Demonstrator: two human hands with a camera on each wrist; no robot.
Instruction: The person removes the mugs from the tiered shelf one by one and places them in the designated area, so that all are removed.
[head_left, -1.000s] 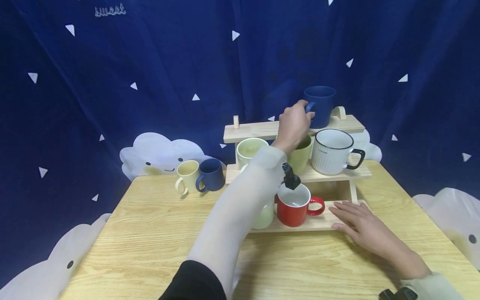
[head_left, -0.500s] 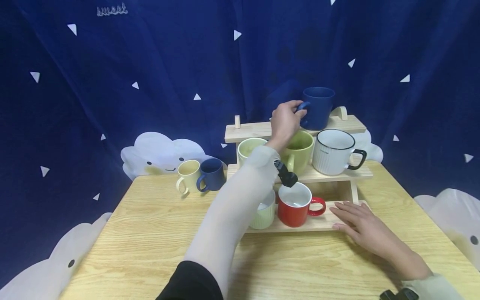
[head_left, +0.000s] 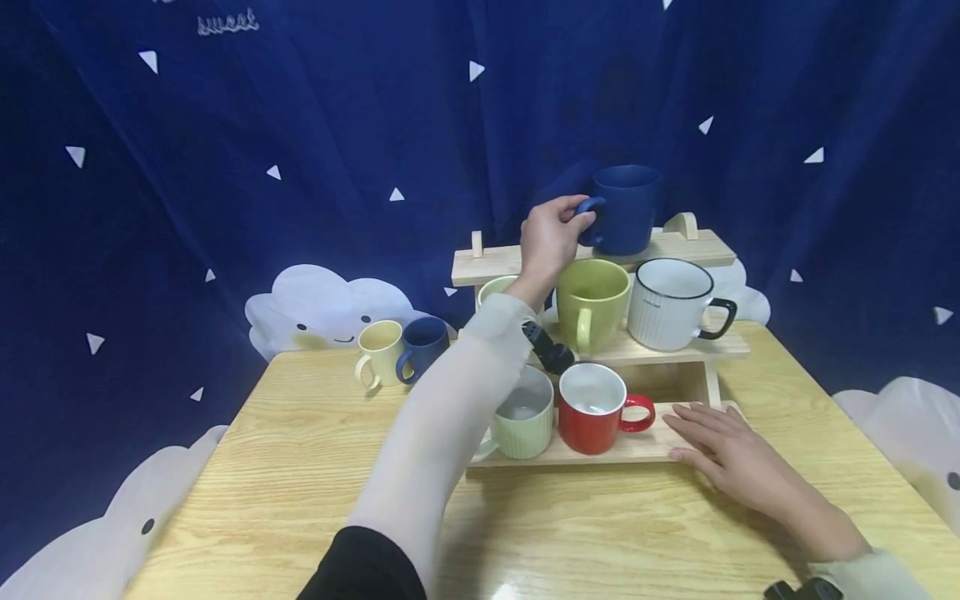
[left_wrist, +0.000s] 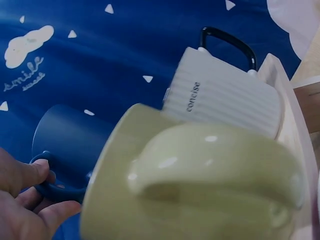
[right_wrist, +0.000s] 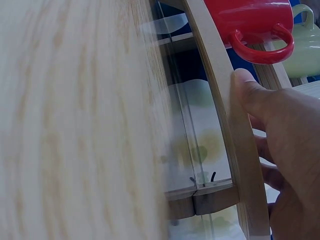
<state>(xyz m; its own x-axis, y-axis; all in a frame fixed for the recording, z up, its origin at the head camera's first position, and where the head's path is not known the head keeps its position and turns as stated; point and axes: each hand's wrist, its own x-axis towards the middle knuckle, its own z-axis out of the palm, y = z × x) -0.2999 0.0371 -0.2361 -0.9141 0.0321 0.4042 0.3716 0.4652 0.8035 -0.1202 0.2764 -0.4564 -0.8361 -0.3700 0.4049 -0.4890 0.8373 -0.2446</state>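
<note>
At the top tier of the wooden rack (head_left: pixel 491 265), my left hand (head_left: pixel 549 242) pinches the handle of a large dark blue mug (head_left: pixel 628 212). The mug is upright; whether its base touches the board I cannot tell. In the left wrist view, fingers and thumb close round the handle of the blue mug (left_wrist: pixel 70 142). My right hand (head_left: pixel 738 458) rests on the right end of the bottom tier, beside the red mug (head_left: pixel 591 421). In the right wrist view, the thumb of the right hand (right_wrist: pixel 290 135) lies against that board's edge.
The middle tier bears an olive-green mug (head_left: pixel 596 296), a white black-rimmed mug (head_left: pixel 663 308) and a pale green mug (head_left: pixel 491 287) partly behind my arm. A ribbed light green mug (head_left: pixel 525 417) stands left of the red one. Small yellow (head_left: pixel 384 354) and blue (head_left: pixel 424 342) mugs stand left of the rack.
My left hand and the large blue mug have shifted left along the top tier, the mug slightly higher than half a second ago. The right hand stays on the bottom board.
</note>
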